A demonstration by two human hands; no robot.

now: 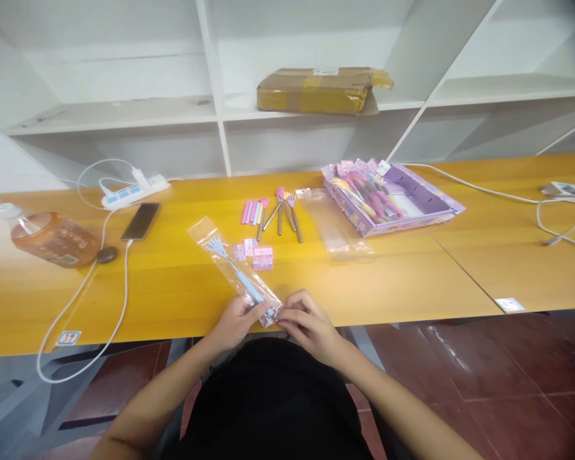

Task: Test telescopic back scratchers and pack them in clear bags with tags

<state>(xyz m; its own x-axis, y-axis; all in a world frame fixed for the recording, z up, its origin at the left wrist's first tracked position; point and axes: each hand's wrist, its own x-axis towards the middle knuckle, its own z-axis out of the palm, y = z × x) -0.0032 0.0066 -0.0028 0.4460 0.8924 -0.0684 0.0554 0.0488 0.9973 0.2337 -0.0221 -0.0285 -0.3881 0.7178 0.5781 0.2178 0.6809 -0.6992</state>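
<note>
I look down past a black shirt [273, 402] at two hands over the near edge of the yellow table [378, 287]. My left hand [239, 321] is clamped on the lower part of a clear bag [229, 271], thumb on top. My right hand [309, 326] has its fingertips drawn together on the bag's lower right corner. Inside the bag lies a blue claw-headed stick [249, 285], slanting up and left from my hands, its claw near the far end.

Just past the bag, small pink and lilac cards [262, 262] sit on the wood. To the left I see an orange bottle [57, 239] on its side, a small black object [107, 255] and a dark phone [140, 221] with a white cable plugged in.

Farther out, short pastel tubes [249, 212] stand in a row beside metal rods [280, 220] with pink and purple claw heads. Flat plastic [338, 230] lies to their right, partly against a purple tray [431, 207] of bagged goods [368, 191]. A white power strip [137, 191] is at back left; a taped carton [311, 92] rests on the white shelf [138, 115].
</note>
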